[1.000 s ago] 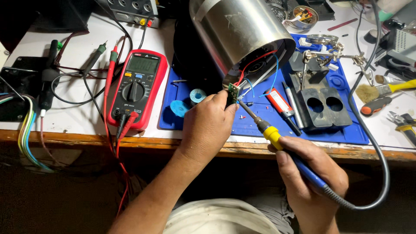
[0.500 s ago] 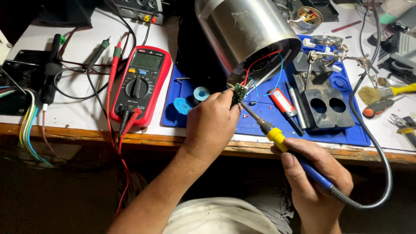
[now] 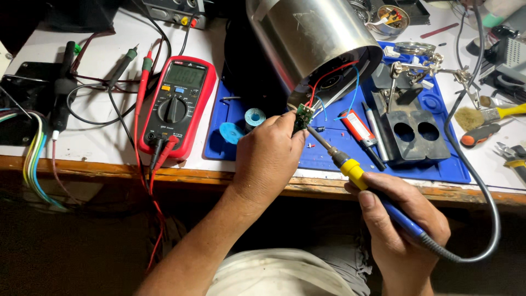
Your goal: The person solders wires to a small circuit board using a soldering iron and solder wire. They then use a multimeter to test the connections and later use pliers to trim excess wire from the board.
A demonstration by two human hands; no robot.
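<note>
Your left hand (image 3: 266, 159) pinches a small green circuit board (image 3: 302, 115) between fingertips and thumb, lifted off the blue mat (image 3: 329, 156) so its face is turned up toward you. The board sits just below the open mouth of the metal cylinder (image 3: 315, 41), which lies tilted on the bench (image 3: 98, 142). Red and blue wires (image 3: 329, 79) run out of the cylinder down to the board, so it can be held no further away than their length allows.

Your right hand (image 3: 400, 225) is closed around the blue grip of the soldering iron (image 3: 359, 175), held like a pen, low on the handle behind the yellow collar, well back from the hot end. The tip touches the board's lower right edge, as far as can be told. The iron's grey cord (image 3: 487, 192) loops off to the right, clear of the work.

Nearby:
1. Red multimeter (image 3: 178, 104) to the left, with its probes (image 3: 134, 66) lying beside it.
2. 2 blue solder spools (image 3: 244, 125) just left of your left hand.
3. Black holder block (image 3: 413, 134) with 2 round holes on the mat, right.
4. Clip stand (image 3: 424, 68) behind it, unused.
</note>
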